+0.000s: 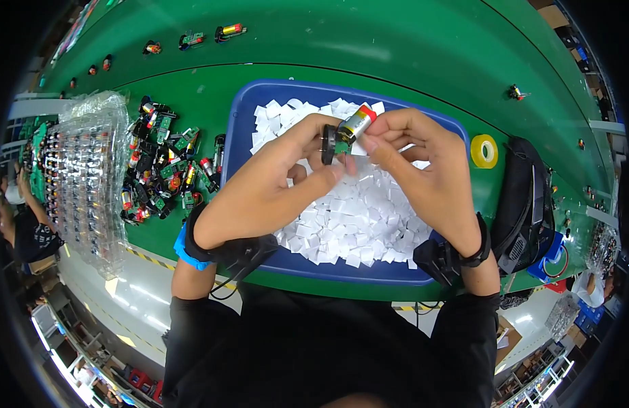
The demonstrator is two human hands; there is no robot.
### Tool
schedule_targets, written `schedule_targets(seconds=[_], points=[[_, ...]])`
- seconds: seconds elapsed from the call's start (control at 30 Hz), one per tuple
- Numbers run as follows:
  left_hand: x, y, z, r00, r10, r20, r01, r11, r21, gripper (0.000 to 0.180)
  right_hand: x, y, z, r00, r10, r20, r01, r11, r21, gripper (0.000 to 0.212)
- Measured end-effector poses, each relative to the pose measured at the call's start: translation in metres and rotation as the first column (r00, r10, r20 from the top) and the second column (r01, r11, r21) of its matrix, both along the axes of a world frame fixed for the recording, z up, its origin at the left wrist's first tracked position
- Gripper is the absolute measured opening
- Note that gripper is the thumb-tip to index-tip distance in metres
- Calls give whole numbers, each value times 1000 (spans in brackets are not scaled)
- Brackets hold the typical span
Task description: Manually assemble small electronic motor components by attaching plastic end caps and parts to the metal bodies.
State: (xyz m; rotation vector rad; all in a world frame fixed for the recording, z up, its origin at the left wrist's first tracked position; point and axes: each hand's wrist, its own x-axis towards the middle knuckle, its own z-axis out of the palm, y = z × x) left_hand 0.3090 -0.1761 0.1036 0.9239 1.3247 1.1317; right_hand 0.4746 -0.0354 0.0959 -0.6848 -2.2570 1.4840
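Over a blue tray [241, 109] full of small white paper squares [348, 228], my two hands hold one small electronic assembly between them. It has a cylindrical battery [358, 124] in silver, yellow and red, a green circuit board [343, 144] and a round black part [327, 145]. The fingers of my left hand [277, 173] are closed about the black part and board; some fingertips are hidden behind it. My right hand [420, 160] pinches near the battery's right side with thumb and fingers. The battery tilts up to the right.
Left of the tray lies a heap of similar assemblies [166, 163], beside a clear plastic blister tray [90, 183]. A yellow tape roll [484, 151] and black bag [522, 204] are at right. Single assemblies [229, 31] rest farther off. Another person [28, 224] works at far left.
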Motion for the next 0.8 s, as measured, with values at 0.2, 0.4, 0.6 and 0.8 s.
schedule_targets(seconds=[0.2, 0.4, 0.6, 0.8], points=[[-5, 2, -11, 994, 72, 77, -72, 997, 7, 40, 0, -1, 0, 999, -36, 3, 35, 980, 198, 15], [-1, 4, -16, 977, 167, 135, -182, 978, 105, 43, 0, -2, -1, 993, -42, -114, 71, 962, 263, 18], [-2, 5, -16, 974, 159, 164, -172, 982, 72, 34, 0, 0, 0, 994, -57, -90, 67, 990, 121, 18], [2, 5, -17, 977, 164, 135, -178, 978, 105, 34, 1, 2, 3, 998, -56, -27, 58, 995, 84, 18]])
